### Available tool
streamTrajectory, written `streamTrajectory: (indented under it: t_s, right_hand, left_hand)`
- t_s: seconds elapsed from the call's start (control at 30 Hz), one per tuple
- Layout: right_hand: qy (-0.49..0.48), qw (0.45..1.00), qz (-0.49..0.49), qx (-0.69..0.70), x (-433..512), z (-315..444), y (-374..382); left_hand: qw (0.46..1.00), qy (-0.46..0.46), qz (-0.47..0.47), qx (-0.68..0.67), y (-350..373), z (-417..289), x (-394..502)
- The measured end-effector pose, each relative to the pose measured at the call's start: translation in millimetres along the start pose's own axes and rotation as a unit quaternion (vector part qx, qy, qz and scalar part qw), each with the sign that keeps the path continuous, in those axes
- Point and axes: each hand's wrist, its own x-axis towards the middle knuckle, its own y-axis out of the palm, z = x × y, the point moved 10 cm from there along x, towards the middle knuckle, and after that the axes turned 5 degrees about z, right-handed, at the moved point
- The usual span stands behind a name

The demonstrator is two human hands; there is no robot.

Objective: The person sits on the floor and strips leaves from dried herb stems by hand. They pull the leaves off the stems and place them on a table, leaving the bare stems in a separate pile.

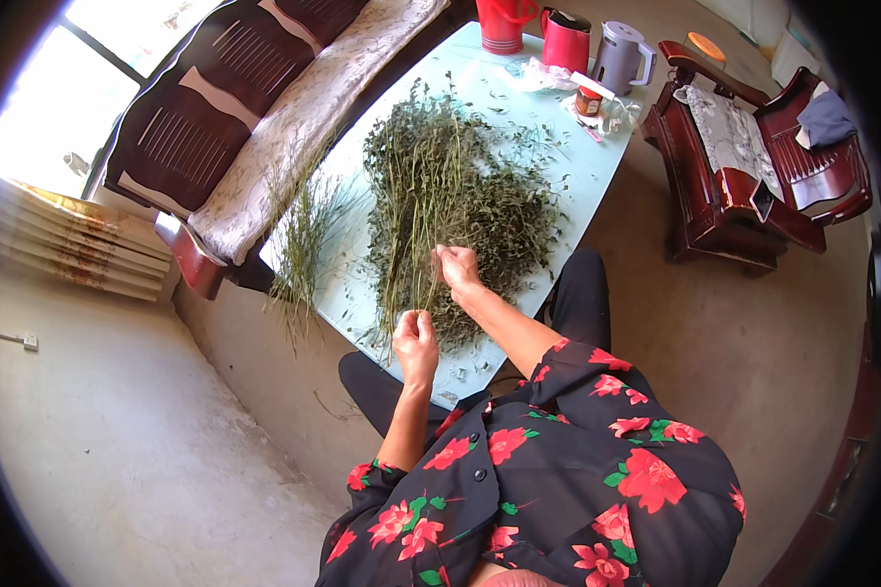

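A large heap of dried leafy herb stalks (pixel 411 169) spreads over the pale blue tabletop (pixel 595 161) before me. At the heap's near end, my left hand (pixel 415 345) pinches the lower end of a thin green stem. My right hand (pixel 458 270) is a little farther up and to the right, its fingertips closed on the same stem or one beside it; the fine stems blur together there. Darker loose leaves (pixel 510 220) pile up to the right of the stalks. On the left, a separate bundle of bare thin stems (pixel 301 249) overhangs the table edge.
At the far end stand a red bucket (pixel 501 29), a red kettle (pixel 567 40) and a grey jug (pixel 620 55). A small jar (pixel 588 101) sits near them. A wooden bench (pixel 213 125) flanks the table's left; a wooden armchair (pixel 734 161) stands to the right.
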Motion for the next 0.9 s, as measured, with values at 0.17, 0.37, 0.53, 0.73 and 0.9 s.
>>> streamTrajectory:
  t_s: [0.17,0.37,0.53,0.73,0.9]
  right_hand:
    - [-0.001,1.000,0.005,-0.021,0,-7,15]
    - [-0.006,1.000,-0.002,-0.026,-6,1,18]
    - [-0.013,1.000,-0.016,-0.017,4,10,9]
    - [0.009,1.000,-0.001,0.000,7,3,15]
    - [0.021,0.999,-0.040,-0.018,18,22,4]
  left_hand:
    - [0.999,-0.027,0.006,-0.021,-7,5,0]
    - [1.000,-0.004,-0.006,0.026,-15,-5,-10]
    - [0.999,-0.044,-0.002,-0.022,-15,-1,-23]
    - [0.999,-0.039,0.009,-0.027,-15,-7,-24]
    - [0.997,-0.066,0.011,-0.034,-20,-7,-39]
